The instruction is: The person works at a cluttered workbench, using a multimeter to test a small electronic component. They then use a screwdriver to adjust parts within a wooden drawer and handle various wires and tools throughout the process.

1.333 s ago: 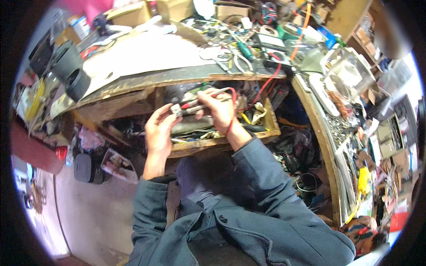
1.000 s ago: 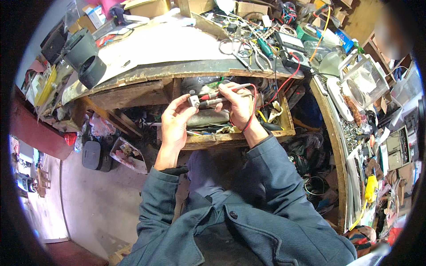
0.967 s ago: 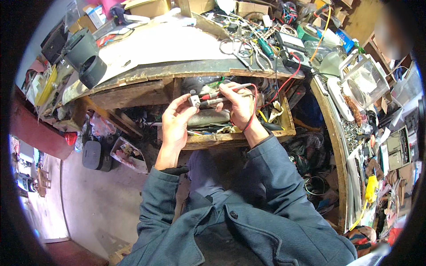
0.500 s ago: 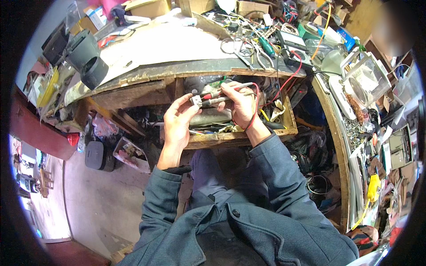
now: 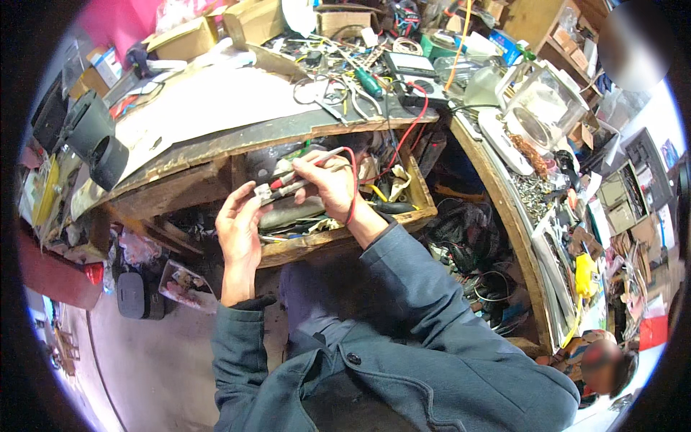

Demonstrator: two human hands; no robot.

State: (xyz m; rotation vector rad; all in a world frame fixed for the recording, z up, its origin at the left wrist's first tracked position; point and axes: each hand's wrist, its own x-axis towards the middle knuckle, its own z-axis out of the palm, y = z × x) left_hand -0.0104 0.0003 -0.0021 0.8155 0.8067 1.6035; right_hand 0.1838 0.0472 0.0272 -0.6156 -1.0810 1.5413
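My left hand (image 5: 240,229): fingers pinched on white block (image 5: 263,194) | my right hand (image 5: 328,189): fingers closed round two probes (image 5: 276,185), tips at block, contact unclear | beneath: drawer (image 5: 309,247) | beyond: bench (image 5: 270,132)

Ok so I'm counting two bare hands (image 5: 240,229), two probes (image 5: 276,184), one small white block (image 5: 263,194), one open wooden drawer (image 5: 309,248), one green-handled tool (image 5: 368,82), one boxy meter (image 5: 414,66), one yellow corded gadget (image 5: 586,275).
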